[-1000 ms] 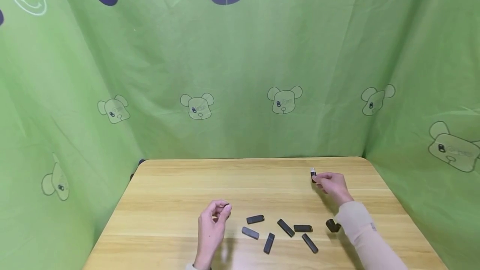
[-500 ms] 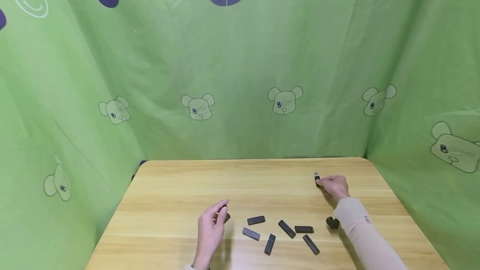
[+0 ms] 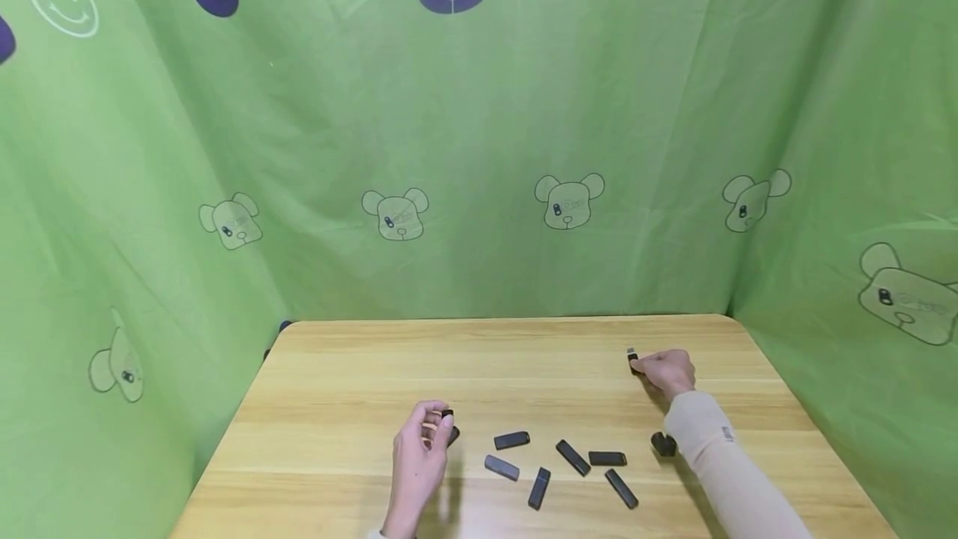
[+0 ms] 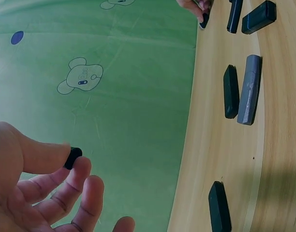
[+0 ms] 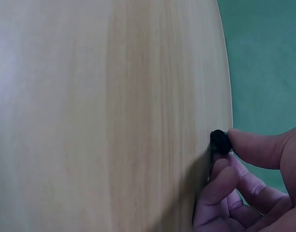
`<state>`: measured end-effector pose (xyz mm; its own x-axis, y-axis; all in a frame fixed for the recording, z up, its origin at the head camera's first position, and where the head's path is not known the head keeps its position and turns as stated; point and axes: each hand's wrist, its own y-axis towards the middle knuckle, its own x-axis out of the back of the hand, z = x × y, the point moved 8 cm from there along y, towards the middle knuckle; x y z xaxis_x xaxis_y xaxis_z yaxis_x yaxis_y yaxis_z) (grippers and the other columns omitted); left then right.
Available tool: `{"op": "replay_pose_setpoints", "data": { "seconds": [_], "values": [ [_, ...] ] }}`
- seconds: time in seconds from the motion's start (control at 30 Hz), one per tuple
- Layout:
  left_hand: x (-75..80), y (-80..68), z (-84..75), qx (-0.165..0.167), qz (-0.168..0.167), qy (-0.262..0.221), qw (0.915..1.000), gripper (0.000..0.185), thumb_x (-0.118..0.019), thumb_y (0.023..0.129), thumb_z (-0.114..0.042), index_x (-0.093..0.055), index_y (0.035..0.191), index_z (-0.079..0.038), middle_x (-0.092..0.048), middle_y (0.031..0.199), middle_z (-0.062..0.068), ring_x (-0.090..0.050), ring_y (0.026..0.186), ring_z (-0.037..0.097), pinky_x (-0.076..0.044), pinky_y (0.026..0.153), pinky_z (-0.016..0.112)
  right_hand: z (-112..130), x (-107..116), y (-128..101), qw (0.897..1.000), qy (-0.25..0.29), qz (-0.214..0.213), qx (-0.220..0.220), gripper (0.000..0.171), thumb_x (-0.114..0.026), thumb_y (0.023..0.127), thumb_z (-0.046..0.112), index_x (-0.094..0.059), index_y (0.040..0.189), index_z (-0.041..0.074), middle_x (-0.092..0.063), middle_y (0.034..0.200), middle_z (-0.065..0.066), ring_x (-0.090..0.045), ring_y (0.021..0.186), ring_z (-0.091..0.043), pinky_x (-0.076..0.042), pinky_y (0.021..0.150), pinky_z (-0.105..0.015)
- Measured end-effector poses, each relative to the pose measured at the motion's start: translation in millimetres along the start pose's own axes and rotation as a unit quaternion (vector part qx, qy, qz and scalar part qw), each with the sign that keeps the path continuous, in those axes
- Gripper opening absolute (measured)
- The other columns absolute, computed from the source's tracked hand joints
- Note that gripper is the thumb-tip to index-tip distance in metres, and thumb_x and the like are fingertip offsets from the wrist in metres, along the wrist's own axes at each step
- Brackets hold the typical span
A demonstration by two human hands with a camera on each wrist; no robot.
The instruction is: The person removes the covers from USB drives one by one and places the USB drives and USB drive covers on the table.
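My left hand [image 3: 419, 447] is raised over the table's front middle, pinching a small black cap [image 4: 73, 158] between thumb and fingertips. Below it lies a black USB stick [image 4: 219, 207], partly covered by the fingers in the head view. At the far right, my right hand [image 3: 669, 371] pinches another black USB stick [image 3: 634, 363] by its body. Its bare metal connector points toward the back edge. In the right wrist view, only the dark end of this stick [image 5: 220, 141] shows between thumb and finger. Whether it touches the wood is unclear.
Between the hands, several USB sticks lie scattered, among them a black one [image 3: 512, 440], a grey one [image 3: 501, 467] and a slanted black one [image 3: 572, 457]. A dark rounded object [image 3: 663, 444] shows beside the right sleeve. Green printed cloth [image 3: 479, 264] hangs behind the wooden table [image 3: 359, 356].
The right hand has shifted slightly rightward and nearer with its USB stick. The left fingers have moved a little, so the cap and the stick below show more.
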<state>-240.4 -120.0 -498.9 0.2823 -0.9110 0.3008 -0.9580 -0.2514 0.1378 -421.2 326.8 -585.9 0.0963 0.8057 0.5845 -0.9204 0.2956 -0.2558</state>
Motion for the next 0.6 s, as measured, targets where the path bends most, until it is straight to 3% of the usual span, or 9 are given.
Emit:
{"op": "replay_pose_setpoints", "data": {
  "seconds": [0.37, 0.6],
  "values": [
    [-0.1, 2.9, 3.6, -0.003, 0.001, 0.003, 1.0, 0.015, -0.069, 0.094, -0.014, -0.069, 0.107, -0.008, -0.072, 0.092, 0.008, -0.059, 0.074, 0.005, -0.049, 0.069, 0.02, 1.7, 3.0, -4.8, 1.0, -0.019, -0.022, -0.002, 0.033, -0.076, 0.088, 0.025, -0.076, 0.106, -0.003, -0.077, 0.078, -0.008, -0.065, 0.07, -0.019, -0.046, 0.061, -0.028],
    [2.4, 9.0, 2.0, -0.03, -0.005, 0.021, 0.9993, 0.013, -0.07, 0.094, -0.015, -0.071, 0.106, -0.011, -0.075, 0.088, 0.008, -0.06, 0.073, 0.005, -0.048, 0.07, 0.019, 3.9, 2.3, -8.0, 1.0, -0.019, -0.016, 0.004, 0.035, -0.073, 0.09, 0.025, -0.074, 0.107, -0.006, -0.076, 0.077, -0.011, -0.067, 0.068, -0.019, -0.045, 0.059, -0.027]
  ]
}}
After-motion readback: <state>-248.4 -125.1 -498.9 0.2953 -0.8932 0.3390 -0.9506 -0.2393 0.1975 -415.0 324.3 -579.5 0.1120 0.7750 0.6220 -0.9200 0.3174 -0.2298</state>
